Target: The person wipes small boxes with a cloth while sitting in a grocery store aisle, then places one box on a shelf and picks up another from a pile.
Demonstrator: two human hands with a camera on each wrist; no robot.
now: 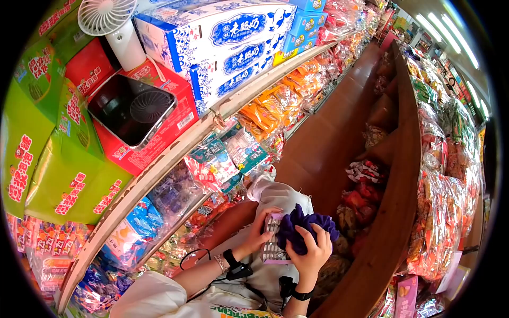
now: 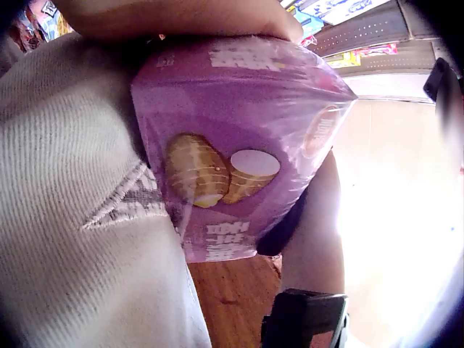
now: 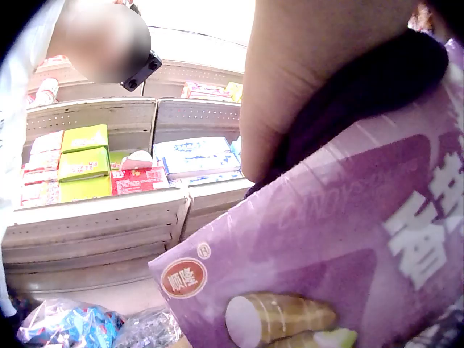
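In the shop aisle (image 1: 331, 119), close to the body, the left hand (image 1: 261, 227) curls round the purple snack packet (image 1: 273, 246) while the right hand (image 1: 314, 250) grips a dark purple cloth (image 1: 301, 225) against it, seemingly mid-wipe; rubbing it needs a steady brace

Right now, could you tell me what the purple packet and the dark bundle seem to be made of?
Purple packet: probably thin plastic film, glossy, showing sheen and creases. Dark bundle: apparently soft fabric, matte, gathered in ruffled folds.
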